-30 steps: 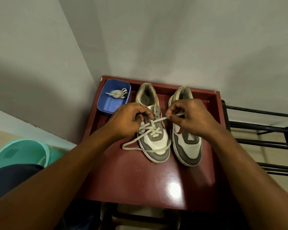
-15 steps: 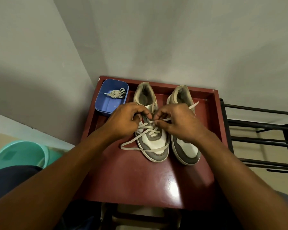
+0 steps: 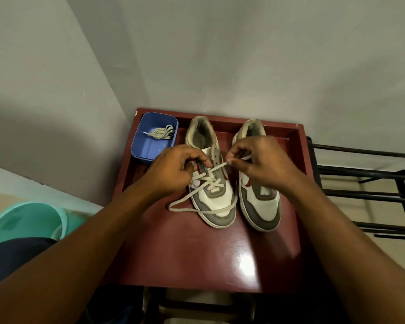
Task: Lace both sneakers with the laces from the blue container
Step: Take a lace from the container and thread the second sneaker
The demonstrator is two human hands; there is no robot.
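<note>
Two grey-and-white sneakers stand side by side on a dark red table (image 3: 197, 260), toes toward me. The left sneaker (image 3: 212, 202) carries a beige lace (image 3: 202, 209) crossed through its lower eyelets, with a long slack loop trailing past its toe. My left hand (image 3: 173, 170) grips the left side of that sneaker's upper, by the eyelets. My right hand (image 3: 255, 163) pinches the lace's right end, pulled taut up and to the right. The right sneaker (image 3: 261, 206) has no lace. A blue container (image 3: 147, 149) at the back left holds a second coiled lace (image 3: 160, 133).
The table sits in a corner between two grey walls. A black metal rack (image 3: 365, 176) stands close on the right. A teal plastic basin (image 3: 26, 220) sits on the floor at the lower left, beside my dark-clothed knee.
My right hand went in close to the left sneaker's eyelets, then drew back to the right, pulling the lace end taut. My left hand stayed on the sneaker.
</note>
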